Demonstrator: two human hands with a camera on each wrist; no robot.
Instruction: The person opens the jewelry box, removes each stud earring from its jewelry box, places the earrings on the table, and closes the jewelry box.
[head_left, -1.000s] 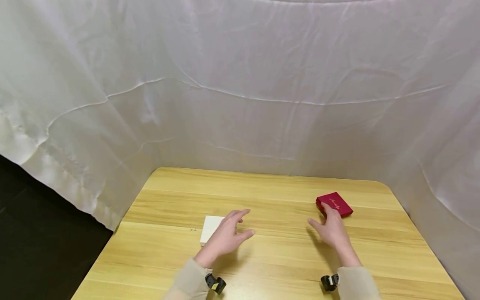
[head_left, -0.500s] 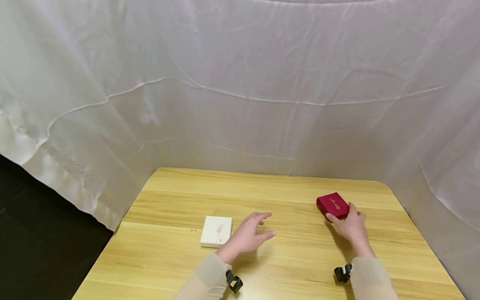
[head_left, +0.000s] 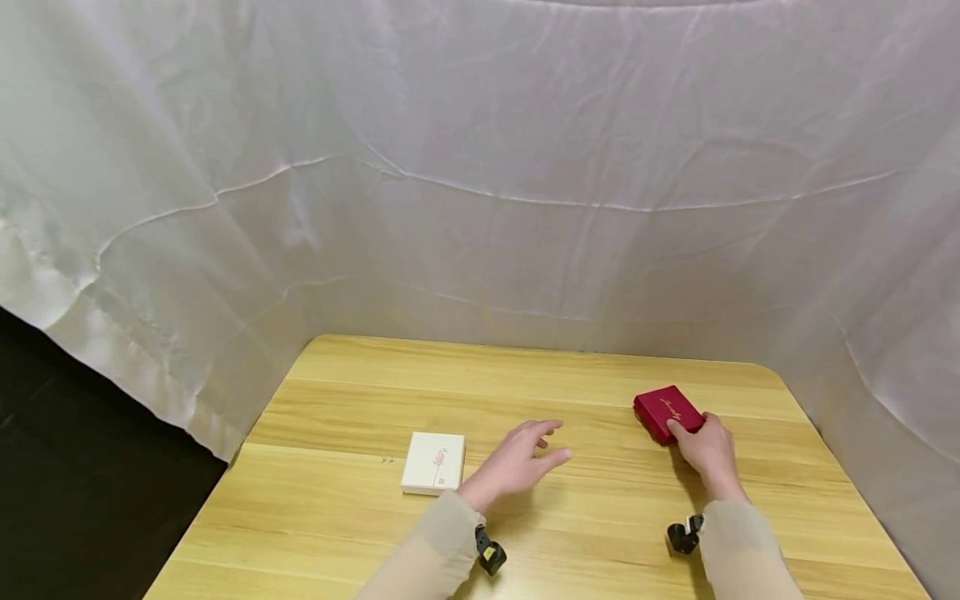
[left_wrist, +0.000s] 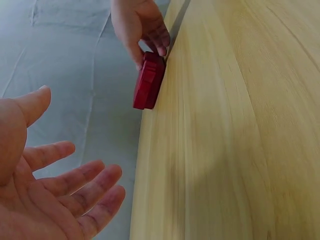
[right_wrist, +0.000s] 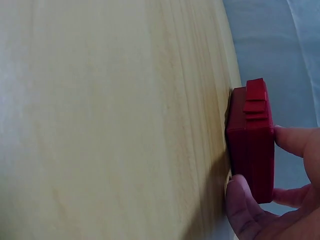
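Note:
My right hand (head_left: 708,450) grips the near right corner of a dark red jewelry box (head_left: 667,410), which rests on the table. Gold script marks its lid. In the right wrist view a folded ribbon bow (right_wrist: 256,100) shows on the box's side, with fingertips (right_wrist: 286,137) pressed to one face and the thumb low on it. My left hand (head_left: 517,460) hovers above the middle of the table, fingers spread and loosely bent, holding nothing. The left wrist view shows its palm (left_wrist: 45,200), with the red box (left_wrist: 149,82) beyond it.
A flat white box (head_left: 429,458) with a pink flower print lies left of my left hand. Two tiny shiny pieces (head_left: 387,459) lie beside it. Pale cloth (head_left: 480,250) hangs around the wooden table (head_left: 480,375).
My right hand has gone from the red box's near left side round to its near right corner and taken hold. The left hand has moved right, uncovering the white box.

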